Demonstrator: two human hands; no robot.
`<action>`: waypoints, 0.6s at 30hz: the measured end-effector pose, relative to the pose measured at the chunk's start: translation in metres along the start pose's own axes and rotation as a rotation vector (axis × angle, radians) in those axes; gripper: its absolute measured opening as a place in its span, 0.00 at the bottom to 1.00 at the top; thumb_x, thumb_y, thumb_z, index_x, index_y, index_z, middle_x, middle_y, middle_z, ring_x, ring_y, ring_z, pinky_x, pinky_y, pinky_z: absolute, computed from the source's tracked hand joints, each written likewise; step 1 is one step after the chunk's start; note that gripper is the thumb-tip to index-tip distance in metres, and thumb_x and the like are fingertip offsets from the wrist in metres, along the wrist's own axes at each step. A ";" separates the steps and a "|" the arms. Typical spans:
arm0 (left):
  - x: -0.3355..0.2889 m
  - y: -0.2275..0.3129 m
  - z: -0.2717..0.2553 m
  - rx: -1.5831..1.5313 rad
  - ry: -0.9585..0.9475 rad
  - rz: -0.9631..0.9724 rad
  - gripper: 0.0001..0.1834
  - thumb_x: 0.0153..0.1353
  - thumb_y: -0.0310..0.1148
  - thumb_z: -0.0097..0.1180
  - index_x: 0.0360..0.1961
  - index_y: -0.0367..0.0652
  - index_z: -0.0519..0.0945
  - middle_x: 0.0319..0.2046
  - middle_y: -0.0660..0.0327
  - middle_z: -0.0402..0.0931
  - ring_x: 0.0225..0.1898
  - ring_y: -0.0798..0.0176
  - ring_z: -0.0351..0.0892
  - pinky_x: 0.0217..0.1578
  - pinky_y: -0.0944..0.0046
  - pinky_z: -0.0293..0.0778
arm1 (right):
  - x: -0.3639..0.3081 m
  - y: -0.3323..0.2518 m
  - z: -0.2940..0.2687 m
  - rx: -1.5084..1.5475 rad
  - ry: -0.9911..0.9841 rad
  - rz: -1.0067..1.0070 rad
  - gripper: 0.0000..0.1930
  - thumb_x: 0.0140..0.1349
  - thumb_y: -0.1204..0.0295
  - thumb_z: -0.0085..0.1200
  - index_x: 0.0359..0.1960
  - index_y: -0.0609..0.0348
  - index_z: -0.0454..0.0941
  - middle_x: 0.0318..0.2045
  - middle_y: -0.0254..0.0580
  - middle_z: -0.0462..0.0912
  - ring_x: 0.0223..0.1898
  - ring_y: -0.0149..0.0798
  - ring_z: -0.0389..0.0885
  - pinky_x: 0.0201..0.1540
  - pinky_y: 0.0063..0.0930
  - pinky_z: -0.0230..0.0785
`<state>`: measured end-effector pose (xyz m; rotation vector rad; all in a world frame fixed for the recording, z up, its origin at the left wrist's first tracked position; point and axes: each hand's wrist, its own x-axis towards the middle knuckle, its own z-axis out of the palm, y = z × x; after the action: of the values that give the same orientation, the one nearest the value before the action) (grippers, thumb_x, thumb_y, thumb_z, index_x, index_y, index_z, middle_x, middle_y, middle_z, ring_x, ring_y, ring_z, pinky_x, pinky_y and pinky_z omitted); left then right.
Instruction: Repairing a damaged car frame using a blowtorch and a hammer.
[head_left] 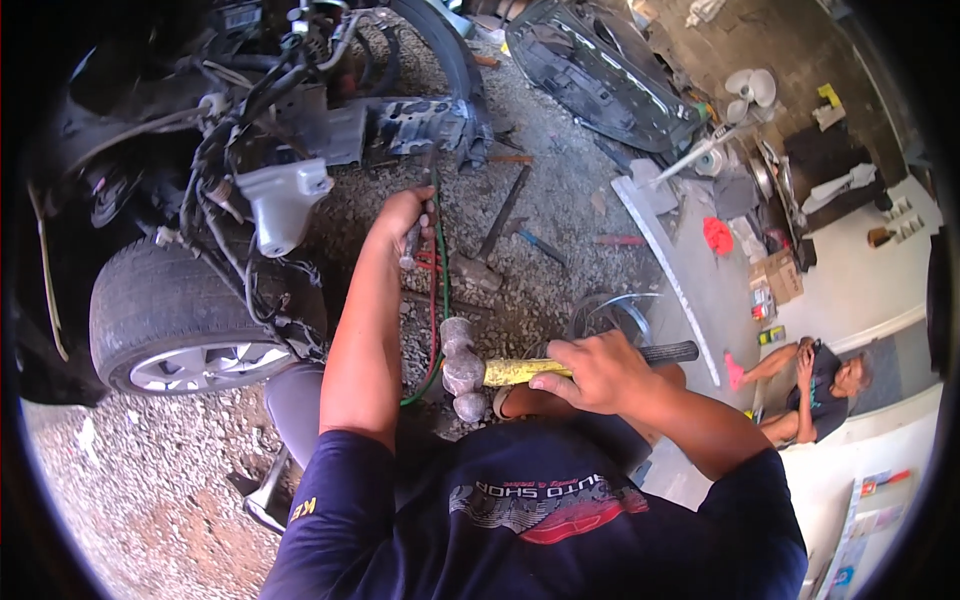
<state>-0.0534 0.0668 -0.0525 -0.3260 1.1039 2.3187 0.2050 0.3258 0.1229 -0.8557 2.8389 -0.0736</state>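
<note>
My right hand [600, 372] is closed round the yellow and black handle of a hammer [463, 370]. Its worn, rounded steel head points left, in front of my chest. My arm reaches forward to my left hand [403, 215], whose fingers wrap round a chisel-like metal bar [409, 246]. The bar's blunt end sticks out toward me, and its far end points at a bent grey metal panel [425, 125] of the stripped car front. Whether the tip touches the panel I cannot tell. Red and green hoses [440, 290] run close beside that hand.
A car wheel [190, 320] and hanging wiring [215, 190] are on the left, near a silver bracket [285, 205]. A sledgehammer [490, 250] and a blue-handled hammer [540, 245] lie on gravel. A long pale strip [668, 275] lies right; another person [825, 390] sits beyond.
</note>
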 end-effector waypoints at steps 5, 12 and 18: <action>0.001 -0.003 -0.001 -0.138 -0.029 0.021 0.07 0.79 0.34 0.53 0.41 0.49 0.70 0.25 0.68 0.71 0.17 0.73 0.64 0.14 0.71 0.59 | -0.017 0.012 0.025 0.074 -0.038 0.102 0.32 0.73 0.37 0.53 0.34 0.57 0.82 0.19 0.54 0.83 0.25 0.64 0.86 0.32 0.59 0.78; 0.001 -0.007 -0.012 -0.133 -0.066 0.054 0.06 0.80 0.36 0.53 0.45 0.46 0.74 0.25 0.69 0.71 0.15 0.74 0.63 0.15 0.71 0.61 | -0.017 0.040 0.058 0.092 -0.285 0.094 0.34 0.74 0.33 0.47 0.43 0.55 0.85 0.24 0.54 0.86 0.32 0.62 0.89 0.39 0.59 0.80; -0.025 -0.002 -0.015 -0.049 -0.083 0.017 0.08 0.79 0.36 0.53 0.39 0.48 0.73 0.26 0.69 0.70 0.16 0.73 0.63 0.17 0.69 0.61 | 0.011 0.069 0.114 0.180 -0.374 0.025 0.36 0.73 0.34 0.50 0.45 0.59 0.88 0.27 0.56 0.88 0.35 0.61 0.91 0.44 0.56 0.83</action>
<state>-0.0319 0.0471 -0.0520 -0.2375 1.0148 2.3547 0.1792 0.3781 0.0028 -0.7106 2.4500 -0.1466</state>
